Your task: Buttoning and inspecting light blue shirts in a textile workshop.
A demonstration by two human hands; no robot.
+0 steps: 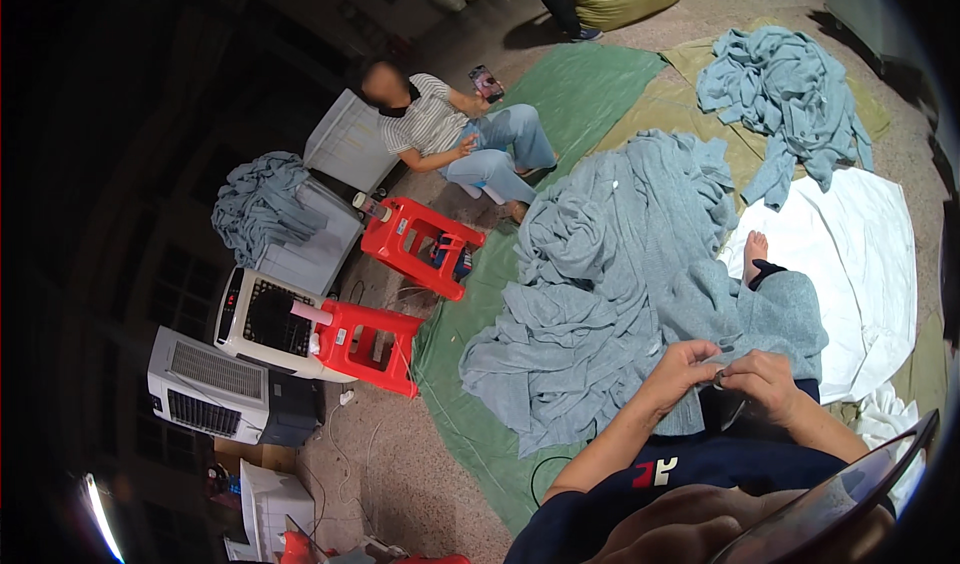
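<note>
A grey-blue knit garment (pixel 785 319) is spread over my lap and leg. My left hand (pixel 683 372) pinches an edge of it between thumb and fingers. Close against it, almost touching, my right hand (pixel 765 382) is closed too, at the same edge. A small dark, shiny bit shows by the right fingertips, too small to name. Beyond my hands, a large heap of grey-blue knit garments (pixel 610 234) covers the floor sheet and reaches up to my lap.
Another knit pile (pixel 785 94) lies far right, near a white sheet (pixel 855 264). A green tarp (pixel 465 374) runs under the heap. At left stand red stools (pixel 415 244), an air cooler (pixel 270 319) and a laundry-topped bin (pixel 320 229). A seated person (pixel 440 124) holds a phone.
</note>
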